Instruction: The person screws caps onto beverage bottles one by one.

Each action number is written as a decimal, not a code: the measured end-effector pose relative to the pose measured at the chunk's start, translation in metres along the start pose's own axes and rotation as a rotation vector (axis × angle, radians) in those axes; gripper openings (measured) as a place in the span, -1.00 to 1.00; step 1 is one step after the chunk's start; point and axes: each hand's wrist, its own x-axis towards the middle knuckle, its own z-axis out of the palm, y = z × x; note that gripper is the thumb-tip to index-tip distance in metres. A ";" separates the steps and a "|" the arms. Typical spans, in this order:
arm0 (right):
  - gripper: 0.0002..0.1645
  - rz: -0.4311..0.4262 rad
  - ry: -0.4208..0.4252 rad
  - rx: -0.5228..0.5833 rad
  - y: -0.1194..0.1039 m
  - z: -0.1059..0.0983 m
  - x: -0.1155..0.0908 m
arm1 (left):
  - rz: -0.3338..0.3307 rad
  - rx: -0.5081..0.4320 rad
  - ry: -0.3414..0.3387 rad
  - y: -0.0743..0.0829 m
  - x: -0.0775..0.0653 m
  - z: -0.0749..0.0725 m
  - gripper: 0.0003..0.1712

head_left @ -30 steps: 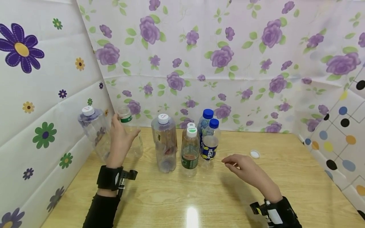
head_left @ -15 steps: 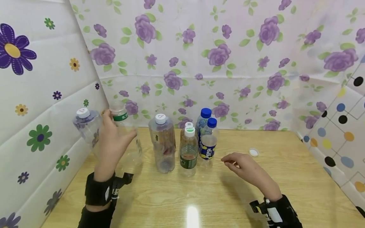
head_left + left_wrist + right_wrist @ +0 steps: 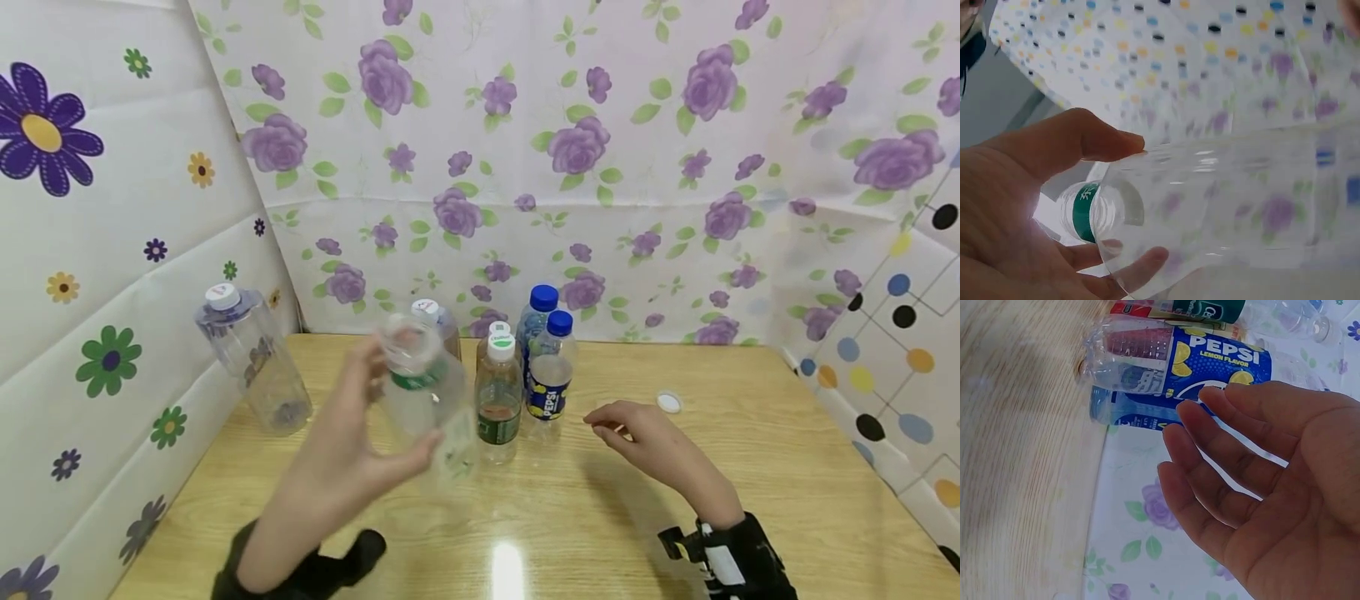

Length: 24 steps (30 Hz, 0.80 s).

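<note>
My left hand (image 3: 341, 467) grips a clear, capless plastic bottle (image 3: 438, 417) with a green band at its neck. The bottle looks blurred and leans to the left at its top. Seen from the left wrist, thumb and fingers curl round the clear bottle (image 3: 1235, 206). My right hand (image 3: 663, 454) hovers with loosely bent fingers over the table, right of a Pepsi bottle (image 3: 549, 396), and holds nothing. Next to the Pepsi stands a green-labelled bottle (image 3: 500, 425) with a white cap. Behind the held bottle, a large capped bottle (image 3: 450, 329) is mostly hidden.
A large clear bottle (image 3: 258, 358) with a white cap stands at the left by the flowered side sheet. Another blue-capped bottle (image 3: 534, 321) is behind the Pepsi. A round white lid (image 3: 670, 402) lies on the wooden table (image 3: 750, 433). Patterned sheets enclose the back and sides.
My left hand has carried the capless bottle rightward and nearer, from beside the left bottle to in front of the large middle one. My right hand has hardly moved.
</note>
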 end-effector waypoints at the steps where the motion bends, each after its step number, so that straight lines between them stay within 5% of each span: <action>1: -0.76 0.002 -0.001 0.003 0.000 0.000 0.000 | 0.045 -0.014 -0.032 0.001 -0.001 0.009 0.07; 5: -0.76 0.011 0.006 0.002 0.000 -0.001 -0.001 | 0.127 -0.138 -0.195 0.000 0.000 0.045 0.09; 11: -0.77 0.005 0.015 -0.012 0.000 0.000 -0.001 | -0.033 -0.237 -0.437 -0.016 0.006 0.089 0.09; 24: -0.76 0.007 0.006 -0.036 0.004 0.001 -0.001 | -0.052 -0.206 -0.457 -0.035 0.015 0.115 0.08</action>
